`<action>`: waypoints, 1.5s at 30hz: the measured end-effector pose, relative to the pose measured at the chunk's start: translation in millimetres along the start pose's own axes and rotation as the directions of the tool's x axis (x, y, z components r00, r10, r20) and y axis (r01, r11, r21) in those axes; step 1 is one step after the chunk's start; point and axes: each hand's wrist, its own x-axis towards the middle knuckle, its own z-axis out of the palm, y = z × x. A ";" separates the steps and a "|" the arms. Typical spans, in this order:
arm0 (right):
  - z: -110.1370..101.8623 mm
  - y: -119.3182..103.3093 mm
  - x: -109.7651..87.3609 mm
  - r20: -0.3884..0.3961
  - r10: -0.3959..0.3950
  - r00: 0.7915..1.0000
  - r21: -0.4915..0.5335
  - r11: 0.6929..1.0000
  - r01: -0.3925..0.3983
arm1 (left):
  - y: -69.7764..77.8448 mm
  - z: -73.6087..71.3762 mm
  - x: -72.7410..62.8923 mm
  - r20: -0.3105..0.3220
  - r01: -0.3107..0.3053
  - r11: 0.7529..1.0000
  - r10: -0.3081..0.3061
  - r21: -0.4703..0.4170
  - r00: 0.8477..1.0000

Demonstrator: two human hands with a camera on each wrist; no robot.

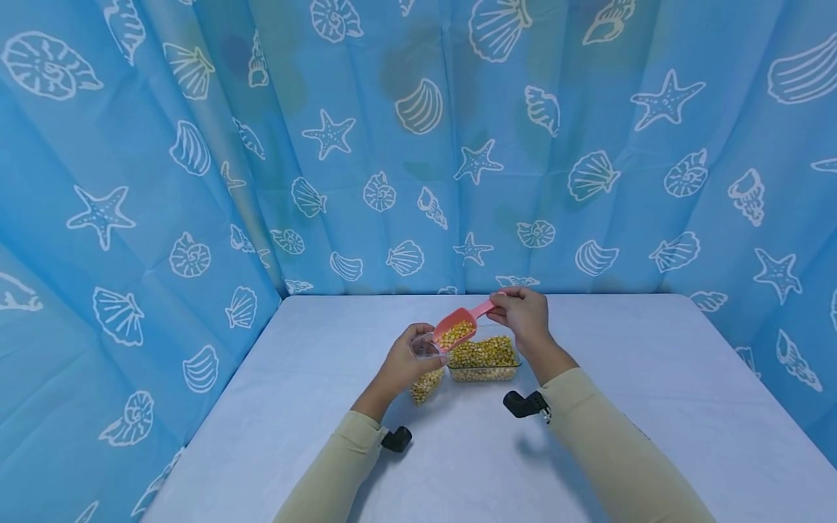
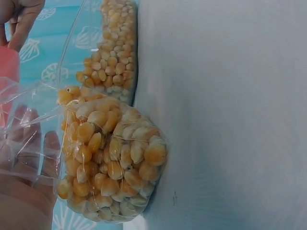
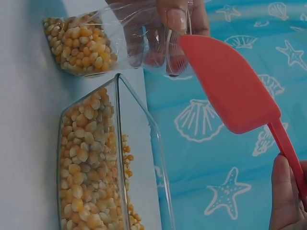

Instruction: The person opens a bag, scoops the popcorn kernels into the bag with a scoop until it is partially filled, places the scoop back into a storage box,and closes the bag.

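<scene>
My right hand (image 1: 523, 316) grips the handle of a pink scoop (image 3: 230, 86) that holds yellow corn kernels (image 1: 455, 334). The scoop's front edge is at the mouth of a clear plastic bag (image 2: 112, 158), whose lower part bulges with kernels. My left hand (image 1: 405, 359) holds the bag by its top, with the thumb over the rim near the scoop. Beside the bag stands a glass container (image 3: 118, 143) with many kernels, below the scoop in the head view. The bag's bottom appears to touch the table in the left wrist view.
A white cloth covers the table (image 1: 314, 407). Behind and to the left hangs a blue curtain (image 1: 392, 218) printed with shells and starfish, close to the table's far edge. Small black wrist mounts (image 1: 523, 404) sit on both sleeves.
</scene>
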 end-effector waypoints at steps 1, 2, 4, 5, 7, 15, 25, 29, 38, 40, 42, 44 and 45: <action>0.8 -0.7 -0.5 0.002 -0.008 1.000 -0.004 1.000 0.008 | -0.2 -0.1 0.0 0.002 -0.002 1.000 0.002 -0.002 1.000; 1.5 -1.4 -0.9 0.003 -0.015 1.000 -0.007 1.000 0.015 | -0.7 -0.2 0.2 0.004 -0.004 1.000 0.004 -0.003 1.000; 3.0 -2.8 -1.8 0.005 -0.028 1.000 -0.014 1.000 0.028 | -1.5 -0.4 0.5 0.007 -0.008 1.000 0.008 -0.008 1.000; 3.8 -3.5 -2.1 0.006 -0.036 0.999 -0.011 0.999 0.036 | -1.9 -0.5 0.7 0.008 -0.007 1.000 0.007 -0.009 1.000; 4.8 -3.9 -2.4 0.009 -0.047 0.999 -0.009 0.999 0.047 | -2.3 -0.6 0.9 0.008 0.000 1.000 0.000 -0.008 1.000; 7.5 -5.9 -3.7 0.007 -0.057 0.998 -0.029 0.998 0.057 | 0.3 -0.4 0.9 -0.001 0.043 0.999 -0.043 0.012 0.999; 11.6 -8.7 -5.6 0.018 -0.084 0.996 -0.058 0.995 0.085 | 1.3 -1.1 -0.4 0.000 0.065 0.998 -0.065 0.005 0.998; 12.5 -10.1 -7.1 0.024 -0.094 0.995 -0.067 0.993 0.096 | 0.5 -2.4 0.7 0.009 0.053 0.999 -0.053 0.000 0.999; 13.1 -13.5 -8.7 0.041 -0.111 0.993 -0.068 0.991 0.113 | 2.8 -3.5 0.2 0.005 0.085 0.996 -0.086 0.017 0.996; 13.3 -13.8 -8.6 0.041 -0.111 0.993 -0.070 0.991 0.113 | 3.3 -3.4 0.3 0.006 0.082 0.996 -0.082 0.021 0.997; 13.5 -14.3 -8.5 0.041 -0.110 0.993 -0.072 0.991 0.112 | 4.4 -3.7 0.1 0.010 0.077 0.997 -0.077 0.015 0.997; 13.8 -14.5 -8.3 0.041 -0.109 0.993 -0.070 0.991 0.112 | 5.6 -3.9 0.1 0.012 0.072 0.997 -0.072 0.011 0.997; 14.0 -14.8 -8.3 0.041 -0.110 0.993 -0.072 0.991 0.112 | 6.1 -4.0 0.1 0.012 0.070 0.997 -0.070 0.013 0.997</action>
